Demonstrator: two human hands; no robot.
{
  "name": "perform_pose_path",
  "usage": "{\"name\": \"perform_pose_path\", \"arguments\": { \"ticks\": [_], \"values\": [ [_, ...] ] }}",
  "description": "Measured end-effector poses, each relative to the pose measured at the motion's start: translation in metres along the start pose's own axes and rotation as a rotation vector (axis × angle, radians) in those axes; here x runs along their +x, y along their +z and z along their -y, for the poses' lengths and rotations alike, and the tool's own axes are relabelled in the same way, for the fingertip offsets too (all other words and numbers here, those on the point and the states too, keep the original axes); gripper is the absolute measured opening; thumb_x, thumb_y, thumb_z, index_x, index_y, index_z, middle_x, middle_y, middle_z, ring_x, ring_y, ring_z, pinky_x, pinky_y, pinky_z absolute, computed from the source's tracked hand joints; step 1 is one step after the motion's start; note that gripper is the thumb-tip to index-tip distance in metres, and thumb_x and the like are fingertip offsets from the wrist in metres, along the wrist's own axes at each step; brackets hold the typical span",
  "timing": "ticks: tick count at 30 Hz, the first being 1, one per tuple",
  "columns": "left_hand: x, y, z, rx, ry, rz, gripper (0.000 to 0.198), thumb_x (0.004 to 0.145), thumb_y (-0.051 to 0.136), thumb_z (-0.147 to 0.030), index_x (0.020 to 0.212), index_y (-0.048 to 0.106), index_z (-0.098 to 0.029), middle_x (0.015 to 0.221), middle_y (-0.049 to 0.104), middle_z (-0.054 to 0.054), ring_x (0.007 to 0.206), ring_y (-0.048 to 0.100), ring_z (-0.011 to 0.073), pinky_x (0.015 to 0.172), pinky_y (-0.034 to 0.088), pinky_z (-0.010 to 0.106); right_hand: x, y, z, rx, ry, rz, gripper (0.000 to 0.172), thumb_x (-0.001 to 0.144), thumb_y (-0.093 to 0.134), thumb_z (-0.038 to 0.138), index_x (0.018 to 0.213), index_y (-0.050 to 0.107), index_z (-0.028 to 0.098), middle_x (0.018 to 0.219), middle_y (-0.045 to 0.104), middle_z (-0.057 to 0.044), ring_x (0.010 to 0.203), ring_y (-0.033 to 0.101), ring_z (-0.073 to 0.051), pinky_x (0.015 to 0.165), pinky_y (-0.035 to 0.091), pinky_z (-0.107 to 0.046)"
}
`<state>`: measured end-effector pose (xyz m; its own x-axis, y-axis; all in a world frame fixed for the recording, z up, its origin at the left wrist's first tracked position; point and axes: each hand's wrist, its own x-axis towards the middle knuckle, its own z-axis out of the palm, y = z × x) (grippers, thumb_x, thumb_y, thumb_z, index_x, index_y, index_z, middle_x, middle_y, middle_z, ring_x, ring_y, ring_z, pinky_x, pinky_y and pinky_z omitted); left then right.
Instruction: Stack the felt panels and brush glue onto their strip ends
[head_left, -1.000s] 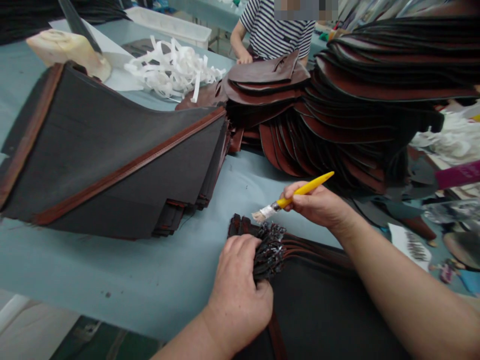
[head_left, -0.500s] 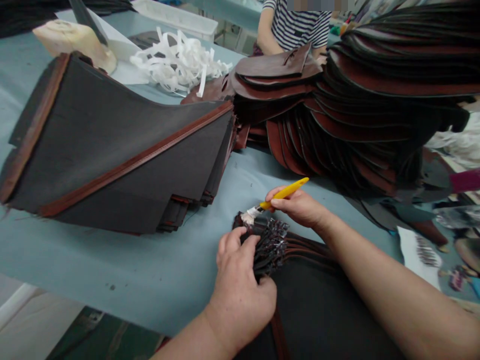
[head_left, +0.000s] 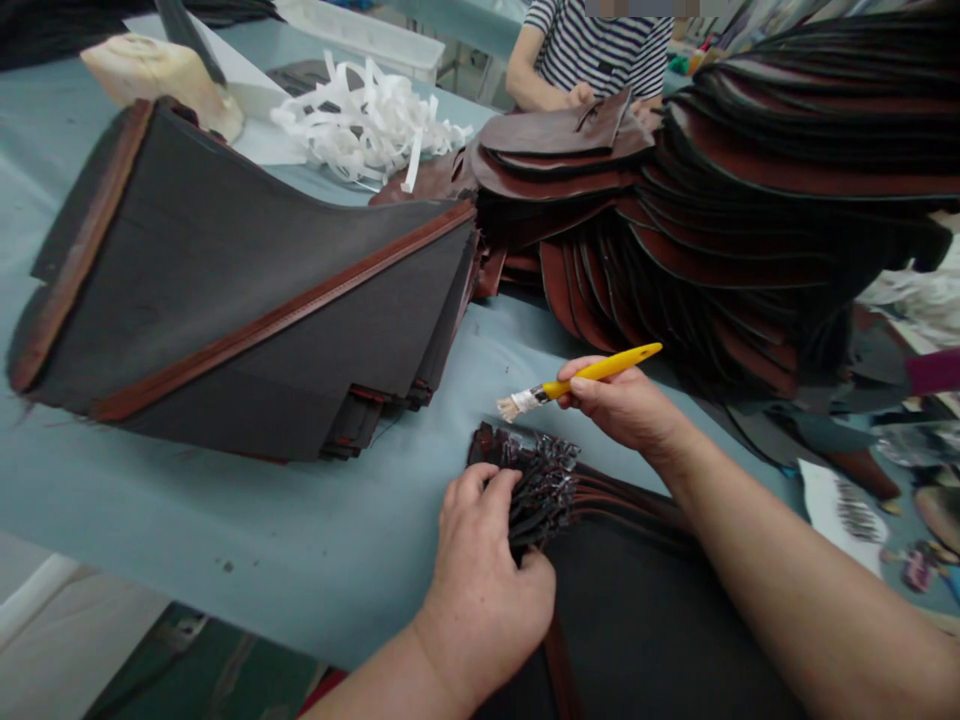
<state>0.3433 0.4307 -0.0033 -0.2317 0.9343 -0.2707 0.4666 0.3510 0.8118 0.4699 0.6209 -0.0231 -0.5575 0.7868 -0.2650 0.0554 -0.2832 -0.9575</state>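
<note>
My right hand (head_left: pixel 619 400) is closed around the yellow handle of a paintbrush (head_left: pixel 600 369), whose pale bristles point left, held just above and apart from a stack of dark leather pieces (head_left: pixel 645 600). Wet, shiny edges (head_left: pixel 551 480) show where the pieces' ends bunch together. With fingers curved along the left side of these ends, my left hand (head_left: pixel 491 585) grips the stack. The undersides of its fingers are partly hidden. Brown strips run between the layers of the stack.
Another stack of dark panels with brown trim (head_left: pixel 262 300) lies at left. Brown leather flaps (head_left: pixel 720 230) are piled high at right. White ribbon strips (head_left: pixel 375 120), a pale block (head_left: pixel 150 75) and a white tray (head_left: pixel 367 40) sit behind. Across the table is a person in a striped shirt (head_left: pixel 592 50).
The paintbrush has lifted off the far end of the leather stack and moved right and up with my right hand. My left hand keeps its place on the stack.
</note>
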Motion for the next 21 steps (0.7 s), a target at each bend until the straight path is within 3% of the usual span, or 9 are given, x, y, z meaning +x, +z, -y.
{"name": "perform_pose_path", "arguments": {
  "ticks": [6, 9, 14, 19, 21],
  "values": [
    [-0.004, 0.001, -0.001, -0.029, 0.065, -0.022, 0.054, 0.061, 0.046, -0.008, 0.115, 0.048, -0.013, 0.119, 0.044, 0.01, 0.116, 0.039, 0.0211, 0.106, 0.029, 0.036, -0.006, 0.0, 0.005, 0.11, 0.167, 0.178, 0.025, 0.057, 0.08, 0.031, 0.071, 0.068, 0.015, 0.065, 0.06, -0.002, 0.058, 0.053, -0.012, 0.052, 0.042, -0.023],
    [-0.008, 0.003, 0.0, -0.067, 0.083, -0.074, 0.054, 0.061, 0.046, -0.006, 0.114, 0.043, -0.014, 0.116, 0.045, 0.009, 0.114, 0.04, 0.02, 0.104, 0.031, 0.037, -0.008, -0.003, 0.01, 0.173, 0.163, 0.3, 0.024, 0.059, 0.079, 0.034, 0.071, 0.068, 0.016, 0.064, 0.058, -0.002, 0.059, 0.052, -0.013, 0.052, 0.041, -0.024],
    [-0.009, 0.005, 0.003, -0.107, 0.032, -0.085, 0.059, 0.063, 0.047, -0.008, 0.121, 0.037, -0.014, 0.118, 0.045, 0.01, 0.113, 0.041, 0.0203, 0.103, 0.033, 0.038, -0.007, -0.01, 0.017, 0.155, 0.103, 0.216, 0.02, 0.061, 0.077, 0.033, 0.073, 0.068, 0.02, 0.065, 0.059, -0.001, 0.058, 0.052, -0.013, 0.054, 0.041, -0.026],
    [-0.004, 0.001, 0.003, -0.113, 0.033, -0.031, 0.054, 0.063, 0.048, -0.011, 0.117, 0.046, -0.014, 0.117, 0.046, 0.009, 0.114, 0.04, 0.0207, 0.105, 0.03, 0.036, -0.005, -0.009, 0.022, 0.141, 0.119, 0.288, 0.021, 0.062, 0.077, 0.037, 0.071, 0.067, 0.02, 0.064, 0.059, -0.002, 0.057, 0.052, -0.014, 0.053, 0.041, -0.027],
    [-0.003, 0.001, 0.003, -0.102, 0.029, -0.029, 0.052, 0.062, 0.048, -0.011, 0.115, 0.048, -0.013, 0.116, 0.047, 0.01, 0.114, 0.041, 0.021, 0.105, 0.03, 0.036, -0.004, -0.006, 0.02, 0.145, 0.109, 0.219, 0.021, 0.062, 0.077, 0.036, 0.072, 0.067, 0.02, 0.063, 0.059, -0.001, 0.056, 0.052, -0.013, 0.053, 0.042, -0.026]
  ]
}}
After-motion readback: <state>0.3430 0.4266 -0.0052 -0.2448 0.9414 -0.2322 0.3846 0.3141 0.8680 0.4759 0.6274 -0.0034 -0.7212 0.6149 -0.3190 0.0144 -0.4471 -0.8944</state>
